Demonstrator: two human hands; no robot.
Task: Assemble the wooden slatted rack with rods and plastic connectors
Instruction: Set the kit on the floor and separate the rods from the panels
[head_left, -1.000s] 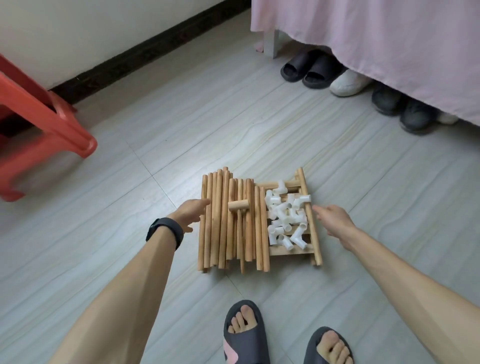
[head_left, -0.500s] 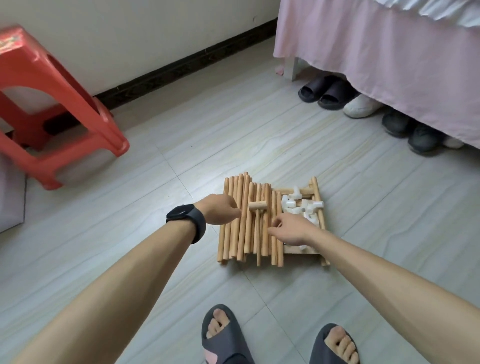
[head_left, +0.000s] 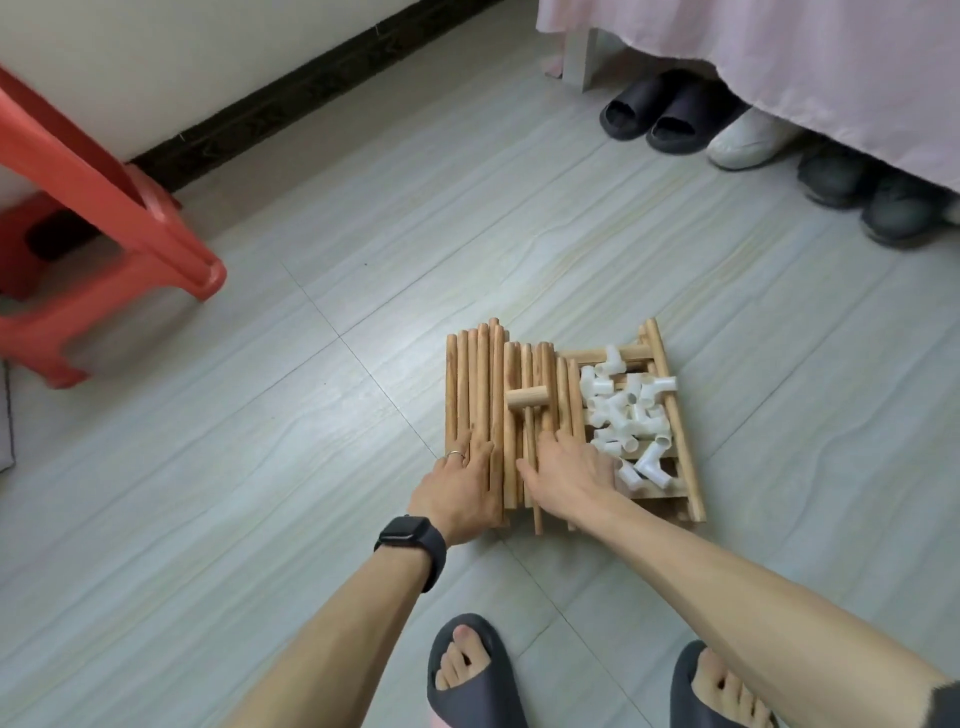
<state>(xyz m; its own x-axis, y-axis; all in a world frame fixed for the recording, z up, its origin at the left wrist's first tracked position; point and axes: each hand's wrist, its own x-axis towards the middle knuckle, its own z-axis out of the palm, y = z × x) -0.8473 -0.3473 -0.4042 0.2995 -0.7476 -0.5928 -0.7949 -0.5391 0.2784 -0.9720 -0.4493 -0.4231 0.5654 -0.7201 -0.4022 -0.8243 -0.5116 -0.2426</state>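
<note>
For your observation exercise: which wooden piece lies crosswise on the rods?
The mallet head, short and thick, lies crosswise; the rods beneath all run lengthwise.

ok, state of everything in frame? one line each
wooden rods: loose, lying side by side in a bundle, none joined
mallet: lying on top of the rods, not held
plastic connectors: loose pile on the slatted panel, none fitted
slatted panel: flat on the floor
left hand: open, flat on the rods
right hand: open, resting on the rods
red stool: standing, untouched
</note>
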